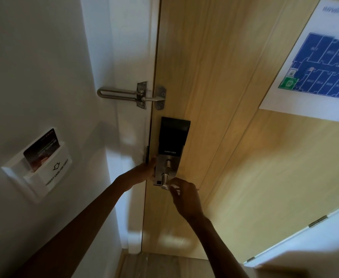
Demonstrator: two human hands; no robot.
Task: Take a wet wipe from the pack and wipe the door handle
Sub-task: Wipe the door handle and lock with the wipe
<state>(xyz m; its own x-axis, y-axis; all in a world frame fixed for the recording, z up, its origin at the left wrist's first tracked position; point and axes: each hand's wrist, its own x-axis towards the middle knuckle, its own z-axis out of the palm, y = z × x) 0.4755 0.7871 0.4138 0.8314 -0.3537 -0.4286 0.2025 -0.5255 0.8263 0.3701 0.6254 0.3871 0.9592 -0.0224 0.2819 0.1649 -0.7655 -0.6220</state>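
Observation:
A silver lever door handle (pixel 165 178) sticks out from the black and steel smart lock (pixel 171 145) on the wooden door (pixel 214 117). My right hand (pixel 184 195) is closed around a white wet wipe (pixel 173 186) and presses it against the outer end of the handle. My left hand (pixel 147 170) rests on the left edge of the lock plate, by the door's edge; its fingers are partly hidden behind the plate. The wipe pack is not in view.
A steel swing-bar door guard (pixel 132 95) spans frame and door above the lock. A white key-card holder (pixel 40 165) with a card in it is on the left wall. An evacuation plan (pixel 317 61) hangs on the door at upper right.

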